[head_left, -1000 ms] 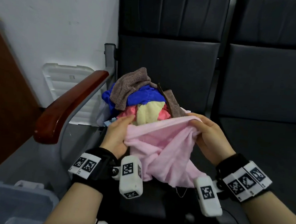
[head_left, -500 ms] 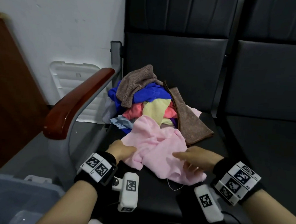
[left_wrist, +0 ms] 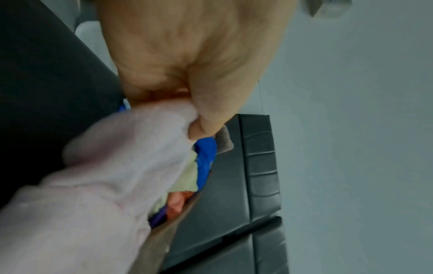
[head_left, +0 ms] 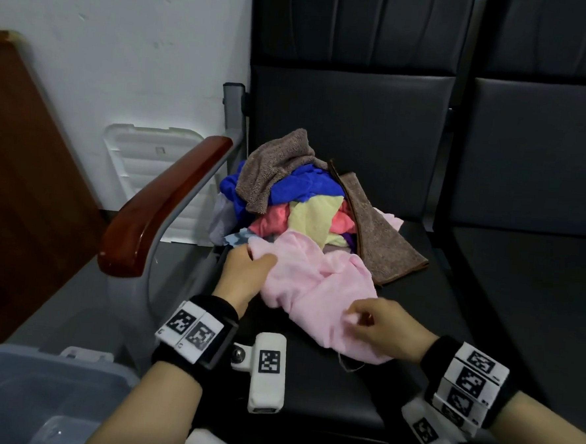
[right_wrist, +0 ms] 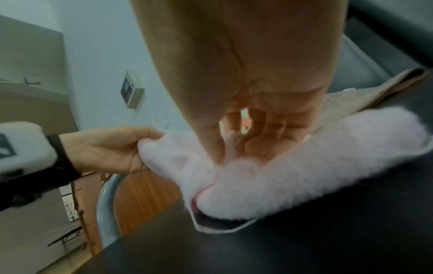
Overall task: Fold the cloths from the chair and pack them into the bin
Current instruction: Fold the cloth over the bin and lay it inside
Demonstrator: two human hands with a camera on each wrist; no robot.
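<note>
1 pink cloth (head_left: pixel 318 292) lies crumpled at the chair seat's (head_left: pixel 450 317) front, 6 o'clock of the pile (head_left: pixel 296 201). The left hand (head_left: pixel 244 273) pinches its 10 o'clock corner; the right hand (head_left: pixel 384 325) pinches the near edge. Better to draw both corners apart and flatten before folding.

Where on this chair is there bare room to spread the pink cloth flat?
Bare seat lies right of the pink cloth, up to the neighbouring seat. The back left is crowded by the cloth pile.
</note>
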